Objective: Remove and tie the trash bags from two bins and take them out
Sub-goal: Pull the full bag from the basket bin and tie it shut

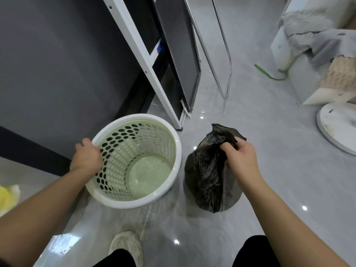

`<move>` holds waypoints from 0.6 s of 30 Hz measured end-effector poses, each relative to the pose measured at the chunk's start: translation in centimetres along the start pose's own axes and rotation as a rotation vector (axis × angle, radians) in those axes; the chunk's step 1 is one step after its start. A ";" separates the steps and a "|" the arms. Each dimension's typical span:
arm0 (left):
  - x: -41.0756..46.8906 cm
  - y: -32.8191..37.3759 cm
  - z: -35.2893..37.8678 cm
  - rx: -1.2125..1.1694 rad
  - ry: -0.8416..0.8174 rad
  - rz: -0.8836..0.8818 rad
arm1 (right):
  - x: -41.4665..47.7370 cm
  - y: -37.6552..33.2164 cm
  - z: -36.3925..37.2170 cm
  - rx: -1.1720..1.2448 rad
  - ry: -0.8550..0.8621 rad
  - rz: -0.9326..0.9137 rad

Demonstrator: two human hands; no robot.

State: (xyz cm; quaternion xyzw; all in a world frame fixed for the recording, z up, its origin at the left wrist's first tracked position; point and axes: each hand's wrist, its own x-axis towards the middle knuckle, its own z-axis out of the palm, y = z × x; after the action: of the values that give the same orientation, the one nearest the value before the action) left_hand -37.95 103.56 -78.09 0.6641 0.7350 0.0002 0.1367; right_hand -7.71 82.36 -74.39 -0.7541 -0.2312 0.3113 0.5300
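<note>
Now the bag (209, 174) is out of the bin (134, 160) and sits on the floor (269, 151) just right of it, bottom down, neck bunched upward. The right hand (241, 158) is closed around the gathered neck, its fingers (226, 149) curled into the black plastic; a loose flap sticks up above the grip. The left hand (87, 158) is clamped on the bin's near-left rim, fingers hooked over the edge into the perforated wall, steadying it. The bin looks empty, pale green inside, white rim, no liner visible. Step in hand, by judgement: closing the bag, tying not yet done. To do it well, the left hand should probably let go of the bin, since a knot needs both hands. The neck wants to be gathered evenly, air pressed out gently, then twisted and looped, or two opposite flaps tied together. The plastic looks thin and crinkled, so a hard yank could tear it; a firm, slow pull seems safer. Keeping the bag on the floor while knotting spares the neck the load. The contents can't be seen, so weight is unknown. Something yellow (7, 197) shows at the left edge; too little is in view to tell what it is. A shoe (126, 245) sits near the bottom, clear of the bag.
</note>
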 end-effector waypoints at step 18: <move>-16.8 18.2 2.0 -0.407 -0.374 0.824 | -1.5 -0.1 -4.6 -0.341 -0.028 -0.205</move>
State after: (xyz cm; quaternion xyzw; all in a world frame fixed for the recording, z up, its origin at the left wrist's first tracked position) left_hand -18.39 88.90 -73.37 0.8479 0.3592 0.0786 0.3819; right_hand -5.46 78.34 -72.80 -0.8012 -0.3635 0.2226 0.4201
